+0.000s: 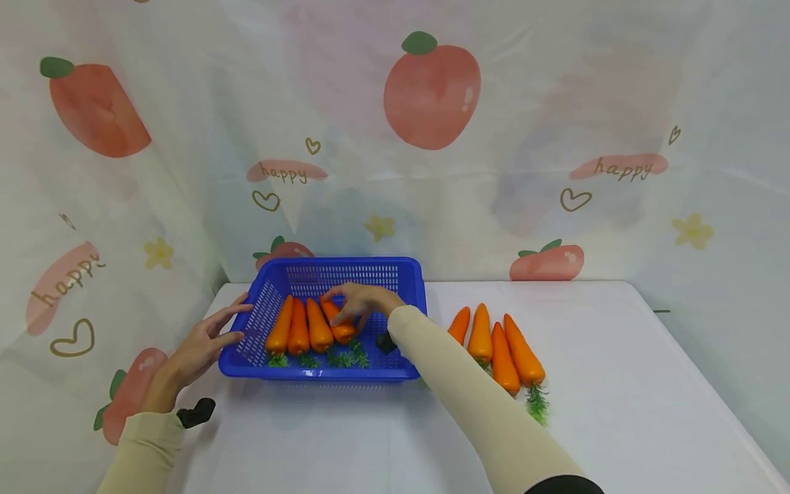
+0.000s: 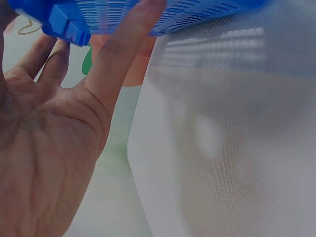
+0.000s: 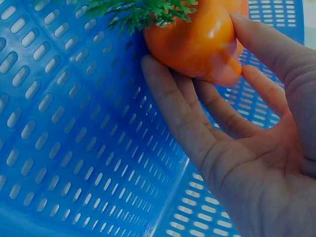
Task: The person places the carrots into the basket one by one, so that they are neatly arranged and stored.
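Note:
A blue plastic basket (image 1: pixel 321 374) with slotted walls stands on the white table. Four-in-a-row style, several orange carrots (image 1: pixel 299 328) with green tops lie side by side inside it, tips toward the back. My right hand (image 1: pixel 364 302) reaches into the basket and holds the rightmost carrot (image 1: pixel 343 332). In the right wrist view its thumb and fingers lie around that carrot (image 3: pixel 197 44), near the leafy top. My left hand (image 1: pixel 200 346) touches the basket's left side with extended fingers. Seen from the left wrist, the thumb (image 2: pixel 113 59) meets the blue wall.
Several more carrots (image 1: pixel 523 351) lie on the table to the right of the basket, partly hidden by the right sleeve (image 1: pixel 475 391). A printed cloth (image 1: pixel 345 103) with fruit pictures hangs behind and beside the white table (image 1: pixel 617 384).

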`<action>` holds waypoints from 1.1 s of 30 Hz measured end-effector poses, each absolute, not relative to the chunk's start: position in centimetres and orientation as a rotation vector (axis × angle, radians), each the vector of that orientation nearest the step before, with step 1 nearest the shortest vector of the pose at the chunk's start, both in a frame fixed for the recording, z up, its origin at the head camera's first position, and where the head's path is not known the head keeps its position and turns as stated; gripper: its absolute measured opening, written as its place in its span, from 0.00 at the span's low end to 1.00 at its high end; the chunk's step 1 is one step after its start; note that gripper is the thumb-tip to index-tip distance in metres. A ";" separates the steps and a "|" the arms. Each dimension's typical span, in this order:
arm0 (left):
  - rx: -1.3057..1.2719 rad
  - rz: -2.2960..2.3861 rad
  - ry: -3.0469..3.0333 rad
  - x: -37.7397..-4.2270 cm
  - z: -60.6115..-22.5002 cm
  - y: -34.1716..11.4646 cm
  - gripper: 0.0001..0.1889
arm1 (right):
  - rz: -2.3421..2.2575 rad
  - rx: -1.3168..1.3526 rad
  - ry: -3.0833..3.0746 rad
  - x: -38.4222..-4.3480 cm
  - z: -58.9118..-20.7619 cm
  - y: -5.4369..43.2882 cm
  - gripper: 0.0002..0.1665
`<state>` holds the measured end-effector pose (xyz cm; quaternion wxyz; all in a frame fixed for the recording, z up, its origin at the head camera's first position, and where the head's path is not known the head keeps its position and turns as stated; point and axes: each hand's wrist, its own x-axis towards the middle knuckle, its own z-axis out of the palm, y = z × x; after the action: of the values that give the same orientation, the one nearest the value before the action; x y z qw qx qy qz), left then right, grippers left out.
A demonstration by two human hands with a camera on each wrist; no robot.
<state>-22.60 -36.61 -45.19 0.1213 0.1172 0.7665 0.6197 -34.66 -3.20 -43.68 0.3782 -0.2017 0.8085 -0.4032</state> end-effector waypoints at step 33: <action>0.330 1.835 2.209 -22.5 -45.1 -36.6 0.31 | -0.809 -0.606 2.177 -33.4 -42.3 -3.6 0.44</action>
<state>-22.54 -36.57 -45.14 0.1250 0.1132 0.7583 0.6298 -33.43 -3.59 -42.33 0.3625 -0.2353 0.8453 -0.3141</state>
